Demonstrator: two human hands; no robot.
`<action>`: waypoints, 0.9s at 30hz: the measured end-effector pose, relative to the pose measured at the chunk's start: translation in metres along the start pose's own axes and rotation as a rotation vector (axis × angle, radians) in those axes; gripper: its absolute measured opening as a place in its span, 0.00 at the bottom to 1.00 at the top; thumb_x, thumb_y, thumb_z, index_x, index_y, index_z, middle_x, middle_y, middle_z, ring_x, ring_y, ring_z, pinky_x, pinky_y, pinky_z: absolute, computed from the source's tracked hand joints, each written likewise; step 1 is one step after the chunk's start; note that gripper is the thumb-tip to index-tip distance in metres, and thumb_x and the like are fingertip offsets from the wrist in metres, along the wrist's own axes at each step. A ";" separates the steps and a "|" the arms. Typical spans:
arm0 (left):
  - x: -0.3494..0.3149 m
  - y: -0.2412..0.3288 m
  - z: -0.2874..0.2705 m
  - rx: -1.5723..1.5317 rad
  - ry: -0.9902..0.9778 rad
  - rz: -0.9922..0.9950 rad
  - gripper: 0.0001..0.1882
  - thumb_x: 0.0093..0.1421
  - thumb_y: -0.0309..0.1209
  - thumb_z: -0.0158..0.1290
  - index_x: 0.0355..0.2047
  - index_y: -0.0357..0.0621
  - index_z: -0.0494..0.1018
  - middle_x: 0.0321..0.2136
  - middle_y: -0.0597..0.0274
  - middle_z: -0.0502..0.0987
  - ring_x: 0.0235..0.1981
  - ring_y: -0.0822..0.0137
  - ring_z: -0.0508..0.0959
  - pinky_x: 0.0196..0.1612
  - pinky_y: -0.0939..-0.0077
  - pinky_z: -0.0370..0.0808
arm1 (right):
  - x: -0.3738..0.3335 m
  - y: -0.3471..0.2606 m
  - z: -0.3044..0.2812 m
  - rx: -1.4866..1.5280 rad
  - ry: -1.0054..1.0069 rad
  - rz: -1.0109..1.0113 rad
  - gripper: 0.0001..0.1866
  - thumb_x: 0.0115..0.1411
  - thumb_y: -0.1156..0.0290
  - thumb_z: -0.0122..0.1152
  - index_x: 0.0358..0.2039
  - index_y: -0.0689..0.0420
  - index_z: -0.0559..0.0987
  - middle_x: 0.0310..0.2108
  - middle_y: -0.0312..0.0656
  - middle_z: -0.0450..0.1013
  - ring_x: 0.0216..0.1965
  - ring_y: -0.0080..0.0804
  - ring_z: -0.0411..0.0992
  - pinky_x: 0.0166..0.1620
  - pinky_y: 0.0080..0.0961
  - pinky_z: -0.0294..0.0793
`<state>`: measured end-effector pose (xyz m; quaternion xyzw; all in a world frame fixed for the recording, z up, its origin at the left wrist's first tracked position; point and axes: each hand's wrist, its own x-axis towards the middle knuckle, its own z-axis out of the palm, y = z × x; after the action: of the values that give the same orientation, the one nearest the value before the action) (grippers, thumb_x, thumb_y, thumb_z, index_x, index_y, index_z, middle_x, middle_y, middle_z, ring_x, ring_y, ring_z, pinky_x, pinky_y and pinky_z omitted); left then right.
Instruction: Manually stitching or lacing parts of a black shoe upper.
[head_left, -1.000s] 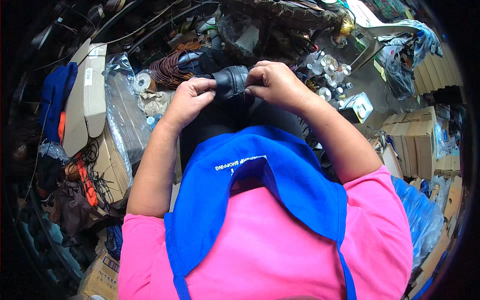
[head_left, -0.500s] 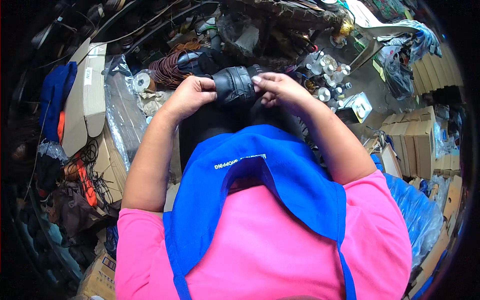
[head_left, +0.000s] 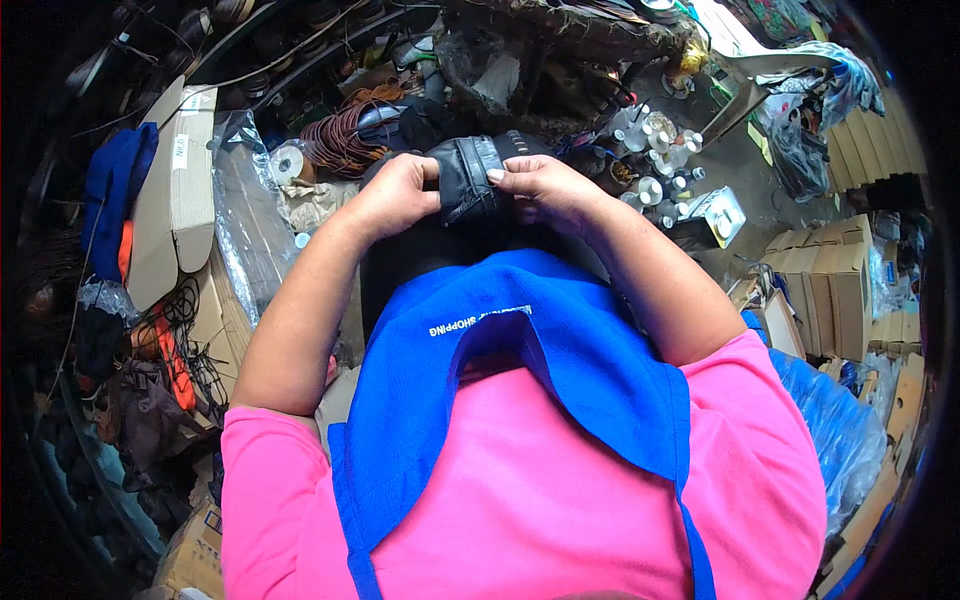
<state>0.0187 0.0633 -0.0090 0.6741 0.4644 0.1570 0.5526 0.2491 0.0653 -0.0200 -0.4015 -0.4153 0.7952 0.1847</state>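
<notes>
A black leather piece (head_left: 469, 178) with stitched seams and folds is stretched between my hands, above my dark-clothed lap. My left hand (head_left: 403, 198) is closed on its left edge, thumb on top and fingers mostly out of sight. On the other side, my right hand (head_left: 545, 185) pinches the leather near a seam between thumb and forefinger. What the underside of the piece looks like is hidden. Below it, a blue apron (head_left: 590, 330) covers part of my pink shirt.
Brown cord coils (head_left: 335, 138) and a spool (head_left: 287, 163) lie at the left, near a tall cardboard piece (head_left: 170, 210). Several white-capped bottles (head_left: 655, 150) stand at the right, beside a white container (head_left: 718, 215). Cardboard boxes (head_left: 825, 285) are stacked farther right.
The black leather piece has been turned a little between my hands, and its seam now stands more upright. Both hands have come slightly lower and keep their hold on it.
</notes>
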 end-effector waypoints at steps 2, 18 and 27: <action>-0.001 -0.008 0.001 0.269 0.089 0.188 0.11 0.50 0.22 0.53 0.35 0.38 0.76 0.29 0.60 0.78 0.33 0.66 0.76 0.40 0.72 0.72 | 0.000 0.002 -0.004 0.066 -0.039 0.002 0.09 0.60 0.60 0.57 0.31 0.51 0.74 0.18 0.24 0.62 0.18 0.14 0.55 0.22 0.15 0.52; -0.015 -0.007 -0.004 0.520 0.163 0.371 0.09 0.48 0.22 0.52 0.32 0.41 0.73 0.28 0.52 0.74 0.35 0.52 0.73 0.39 0.63 0.70 | -0.003 -0.003 0.009 -0.014 0.061 0.007 0.10 0.58 0.57 0.59 0.32 0.49 0.76 0.18 0.22 0.63 0.17 0.13 0.53 0.22 0.15 0.51; -0.064 -0.002 -0.026 0.607 0.307 0.309 0.06 0.51 0.21 0.53 0.30 0.39 0.73 0.26 0.57 0.73 0.32 0.60 0.72 0.37 0.69 0.69 | 0.000 -0.007 0.001 0.063 -0.062 0.030 0.10 0.59 0.57 0.58 0.27 0.48 0.74 0.16 0.22 0.57 0.16 0.14 0.51 0.22 0.15 0.51</action>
<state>-0.0343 0.0281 0.0174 0.8381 0.4600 0.1927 0.2212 0.2481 0.0691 -0.0143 -0.3768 -0.3896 0.8225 0.1724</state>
